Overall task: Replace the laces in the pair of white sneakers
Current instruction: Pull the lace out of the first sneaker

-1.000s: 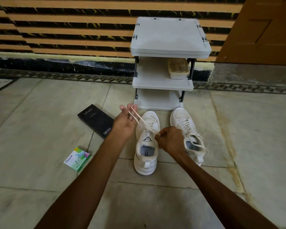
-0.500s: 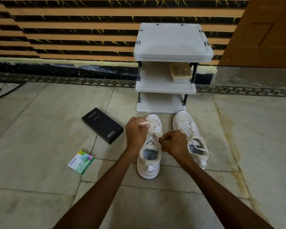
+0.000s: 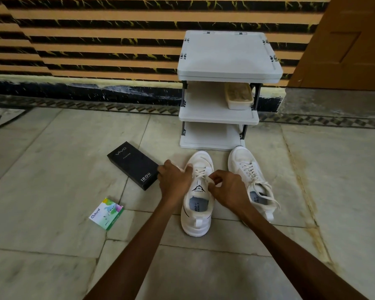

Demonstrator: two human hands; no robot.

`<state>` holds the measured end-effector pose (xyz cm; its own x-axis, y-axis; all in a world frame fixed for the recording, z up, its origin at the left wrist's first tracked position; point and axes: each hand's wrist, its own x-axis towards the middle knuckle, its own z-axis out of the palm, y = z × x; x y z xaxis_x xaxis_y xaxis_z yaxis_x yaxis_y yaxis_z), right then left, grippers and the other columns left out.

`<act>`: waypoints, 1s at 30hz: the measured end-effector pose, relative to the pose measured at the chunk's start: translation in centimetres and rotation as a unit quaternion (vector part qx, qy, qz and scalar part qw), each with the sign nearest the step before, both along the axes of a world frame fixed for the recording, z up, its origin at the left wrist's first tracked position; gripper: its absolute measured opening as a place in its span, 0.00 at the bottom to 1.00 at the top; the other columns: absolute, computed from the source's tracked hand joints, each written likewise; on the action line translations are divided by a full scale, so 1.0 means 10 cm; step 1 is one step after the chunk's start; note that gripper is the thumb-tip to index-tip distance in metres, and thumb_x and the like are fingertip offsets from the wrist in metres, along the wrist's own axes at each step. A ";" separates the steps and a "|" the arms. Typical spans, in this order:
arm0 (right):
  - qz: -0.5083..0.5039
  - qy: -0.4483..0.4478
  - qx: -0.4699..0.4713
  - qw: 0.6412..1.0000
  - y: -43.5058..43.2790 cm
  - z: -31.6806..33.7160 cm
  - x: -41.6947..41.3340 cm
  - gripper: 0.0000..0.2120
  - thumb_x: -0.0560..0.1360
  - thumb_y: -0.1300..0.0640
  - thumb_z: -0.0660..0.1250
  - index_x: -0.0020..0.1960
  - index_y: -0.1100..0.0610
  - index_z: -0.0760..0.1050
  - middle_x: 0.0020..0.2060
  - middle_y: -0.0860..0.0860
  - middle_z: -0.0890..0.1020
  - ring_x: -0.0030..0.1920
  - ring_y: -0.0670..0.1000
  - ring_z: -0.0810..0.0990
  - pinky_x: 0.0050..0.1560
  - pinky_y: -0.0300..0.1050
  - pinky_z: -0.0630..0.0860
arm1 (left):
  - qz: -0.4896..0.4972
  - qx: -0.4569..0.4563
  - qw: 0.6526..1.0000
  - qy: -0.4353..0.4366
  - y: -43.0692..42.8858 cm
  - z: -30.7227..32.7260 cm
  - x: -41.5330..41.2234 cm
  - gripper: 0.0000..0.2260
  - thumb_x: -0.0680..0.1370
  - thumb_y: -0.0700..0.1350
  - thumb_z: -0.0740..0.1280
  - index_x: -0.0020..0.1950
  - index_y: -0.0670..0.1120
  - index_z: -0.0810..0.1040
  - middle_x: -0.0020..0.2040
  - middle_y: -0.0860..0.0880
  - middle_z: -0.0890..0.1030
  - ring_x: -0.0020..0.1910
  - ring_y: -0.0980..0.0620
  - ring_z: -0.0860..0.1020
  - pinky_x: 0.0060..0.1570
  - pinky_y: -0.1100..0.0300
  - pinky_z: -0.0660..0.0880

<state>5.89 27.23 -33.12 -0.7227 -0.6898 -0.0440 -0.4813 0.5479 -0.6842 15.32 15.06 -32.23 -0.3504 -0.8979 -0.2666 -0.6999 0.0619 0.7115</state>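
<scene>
Two white sneakers stand side by side on the floor, toes toward the rack. The left sneaker sits between my hands. My left hand is curled at the shoe's left side, holding a bunched piece of white lace. My right hand pinches the lace at the shoe's right eyelets beside the tongue. The right sneaker is laced, with loose lace ends trailing over its side.
A white three-tier rack stands against the striped wall just beyond the shoes, with a beige box on its middle shelf. A black Vivo box and a green Odonil packet lie on the tiled floor to the left.
My left hand had the lace pulled out up and to the left; it came back down to the shoe's side, bunching the lace. My right hand stayed at the tongue.
</scene>
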 end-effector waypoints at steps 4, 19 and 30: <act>0.021 0.081 0.040 0.996 -0.09 -0.02 0.06 0.09 0.74 0.49 0.67 0.50 0.52 0.81 0.40 0.49 0.84 0.41 0.51 0.83 0.41 0.43 0.78 | -0.090 -0.118 0.988 -0.034 0.07 -0.02 0.12 0.32 0.72 0.57 0.72 0.69 0.46 0.63 0.65 0.43 0.66 0.61 0.44 0.71 0.48 0.58 0.72; -0.152 -0.114 -0.080 0.979 -0.07 -0.11 0.03 0.04 0.69 0.62 0.70 0.43 0.61 0.81 0.30 0.56 0.82 0.25 0.49 0.77 0.28 0.41 0.75 | 0.052 0.087 0.980 0.173 -0.05 -0.30 0.27 0.21 0.71 0.38 0.75 0.56 0.43 0.66 0.55 0.40 0.78 0.49 0.46 0.78 0.47 0.55 0.76; 0.152 0.221 0.068 0.961 -0.28 -0.20 0.09 0.20 0.64 0.60 0.74 0.55 0.50 0.77 0.53 0.51 0.72 0.46 0.53 0.74 0.34 0.41 0.67 | -0.106 -0.081 0.988 0.070 0.01 -0.13 0.25 0.16 0.75 0.42 0.71 0.54 0.47 0.64 0.46 0.46 0.78 0.43 0.50 0.79 0.32 0.68 0.69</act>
